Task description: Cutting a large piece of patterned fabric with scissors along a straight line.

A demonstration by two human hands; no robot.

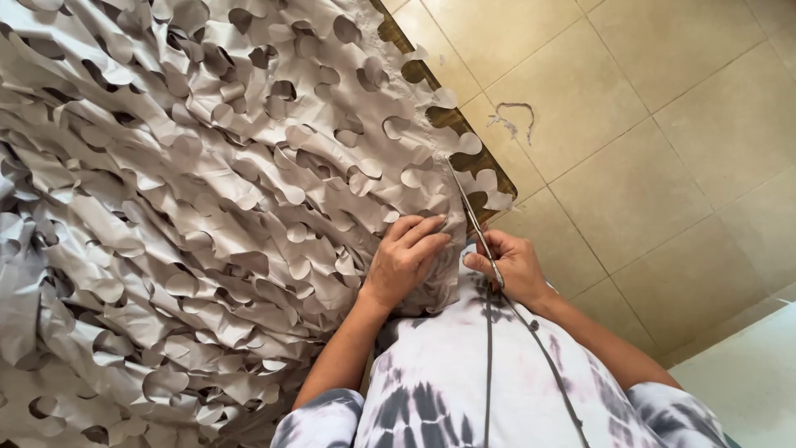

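Left hand (404, 259) pressed flat, fingers together, on grey cut-out fabric (207, 191), pinning its near edge taut. Right hand (514, 265) closed around scissors (474, 220), blades pointing far along that edge over the bench (464, 124)

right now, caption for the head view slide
Left hand steadies grey cut-out fabric while right hand runs scissors along its edge.

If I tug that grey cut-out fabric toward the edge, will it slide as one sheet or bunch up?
The grey cut-out fabric looks floppy: it already lies in folds, so it would likely bunch. Its curled flaps and holes could snag the scissors. The left hand pressing it suggests it shifts easily.
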